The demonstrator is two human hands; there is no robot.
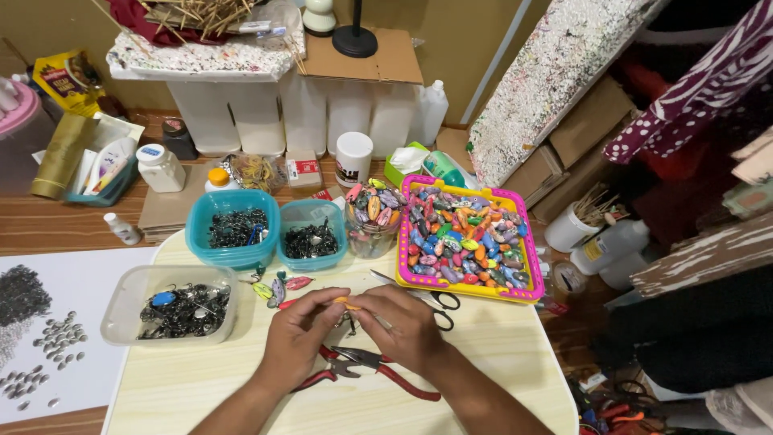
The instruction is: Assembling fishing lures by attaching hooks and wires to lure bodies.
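Pinching a small orange bead (348, 303) between them, the left hand (299, 330) and right hand (407, 322) are seen in the head view closed together over the middle of the pale counter (483, 362), fingertips clamped on the piece, with a small metal fitting seemingly hanging just below it, too small to be made out surely. Red-handled pliers (362, 366) lie at 6 o'clock from the hands, partly under the wrists. Scissors (431, 300) rest just at 3 o'clock of the right hand. A few loose painted beads (278, 286) sit at 10 o'clock, near the left knuckles.

Several slips can be judged likely. The bead could be dropped if the pinch loosens, and it might roll among the loose ones and be lost. The pliers could be nudged off the near edge by a wrist. The open scissor blades could be brushed by the right fingers. The clear tub (173, 310) of dark metal fittings at 9 o'clock and the pink tray (527, 242) of coloured beads at 2 o'clock could be knocked by a wide elbow swing, spilling their contents
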